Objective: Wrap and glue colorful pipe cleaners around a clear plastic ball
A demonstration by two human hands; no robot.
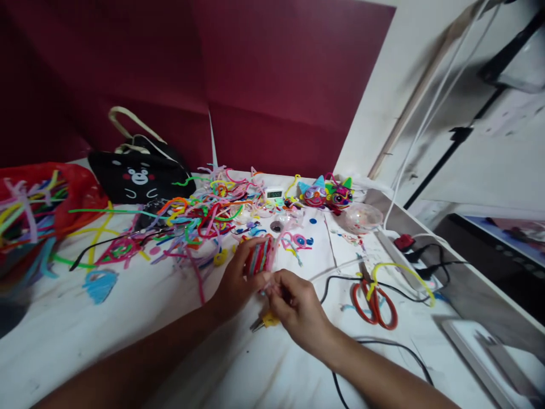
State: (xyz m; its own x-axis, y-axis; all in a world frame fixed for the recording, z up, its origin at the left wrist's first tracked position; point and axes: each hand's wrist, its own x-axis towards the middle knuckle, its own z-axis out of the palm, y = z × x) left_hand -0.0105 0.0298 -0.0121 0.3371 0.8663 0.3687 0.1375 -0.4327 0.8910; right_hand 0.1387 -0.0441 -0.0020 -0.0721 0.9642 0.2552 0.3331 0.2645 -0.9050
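My left hand [239,282] is wrapped round a flat piece of pipe cleaners [259,257] laid side by side, red, pink and blue in colour. My right hand [295,299] is closed at the lower right edge of that piece, its fingertips pinched together against it; the small end between them is mostly hidden. Below the hands lies a tool with a yellow grip and metal tip [263,322], partly covered by my right hand. To the right rest orange-handled scissors [374,304], with a yellow pipe cleaner [402,267] looped across them.
A heap of coloured pipe cleaners [221,210] spreads across the back left. A red bag [85,196] holds more at far left, near a black bag [140,176]. Finished animal faces [314,194], a clear bowl [363,218] and a power strip [411,261] stand right; a black cable [392,342] crosses the table.
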